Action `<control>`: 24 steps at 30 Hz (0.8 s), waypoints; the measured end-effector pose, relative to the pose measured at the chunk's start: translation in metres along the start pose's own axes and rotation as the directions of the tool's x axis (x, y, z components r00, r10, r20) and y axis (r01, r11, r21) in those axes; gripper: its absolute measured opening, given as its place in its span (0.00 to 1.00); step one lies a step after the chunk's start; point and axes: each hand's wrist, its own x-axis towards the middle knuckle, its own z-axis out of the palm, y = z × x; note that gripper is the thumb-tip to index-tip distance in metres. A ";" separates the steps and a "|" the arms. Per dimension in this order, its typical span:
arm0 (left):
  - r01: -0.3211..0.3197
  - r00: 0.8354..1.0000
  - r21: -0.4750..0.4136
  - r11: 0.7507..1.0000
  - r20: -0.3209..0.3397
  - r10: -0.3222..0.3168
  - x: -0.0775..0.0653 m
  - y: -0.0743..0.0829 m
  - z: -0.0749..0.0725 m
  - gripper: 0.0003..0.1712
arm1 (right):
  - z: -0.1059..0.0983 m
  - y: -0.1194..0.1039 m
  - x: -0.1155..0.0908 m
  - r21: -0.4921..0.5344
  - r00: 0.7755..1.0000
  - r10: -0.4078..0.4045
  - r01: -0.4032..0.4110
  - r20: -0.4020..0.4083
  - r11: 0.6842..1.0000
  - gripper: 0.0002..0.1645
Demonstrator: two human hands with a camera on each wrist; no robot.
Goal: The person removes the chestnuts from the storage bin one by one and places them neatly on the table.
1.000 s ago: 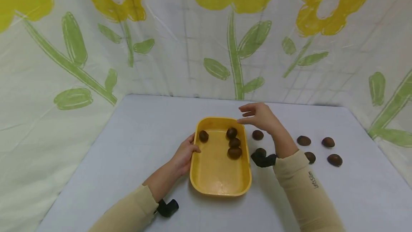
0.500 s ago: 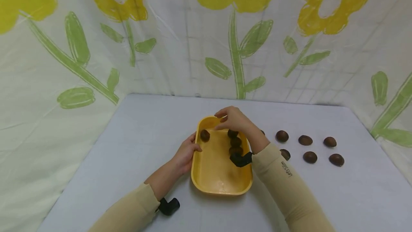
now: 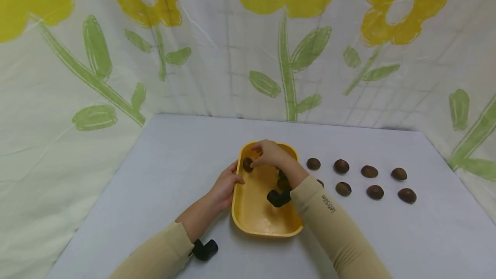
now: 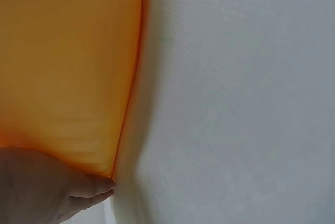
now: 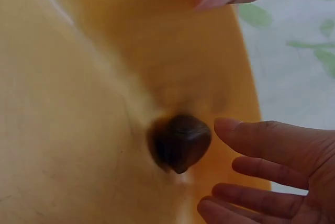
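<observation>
A yellow rectangular tray [image 3: 252, 214] rests on the white table. My left hand [image 3: 221, 193] grips its left rim, thumb over the edge; in the left wrist view this hand [image 4: 47, 187] is by the tray's orange-lit side. Over the tray's far left part, my right hand [image 3: 270, 153] reaches in with parted fingers. Right beside its fingertips lies a dark brown chestnut [image 5: 188, 140]; the right wrist view shows a gap between it and the fingers [image 5: 261, 135]. More chestnuts [image 3: 283, 182] sit along the tray's right side, partly hidden under the right arm.
Right of the tray, more chestnuts stand in two rows, a back row [image 3: 341, 166] and a front row [image 3: 375, 192], its leftmost one partly covered by the sleeve. Black wrist cameras [image 3: 279, 198] jut from both wrists. A flower-printed curtain [image 3: 209, 68] hangs behind the table.
My right hand has moved left from beyond the tray's right rim, across the tray and down to the chestnut at the left. The left hand and tray stay in place.
</observation>
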 end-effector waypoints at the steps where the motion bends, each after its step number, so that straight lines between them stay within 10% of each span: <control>1: -0.004 1.000 -0.003 1.000 0.001 0.004 0.000 0.000 0.000 0.45 | 0.002 0.000 0.001 -0.011 1.000 0.000 0.000 0.005 1.000 0.33; 24: -0.039 0.999 -0.010 0.999 0.016 0.039 -0.001 -0.001 0.000 0.45 | 0.028 -0.005 0.012 -0.100 0.998 -0.044 0.047 0.034 0.994 0.15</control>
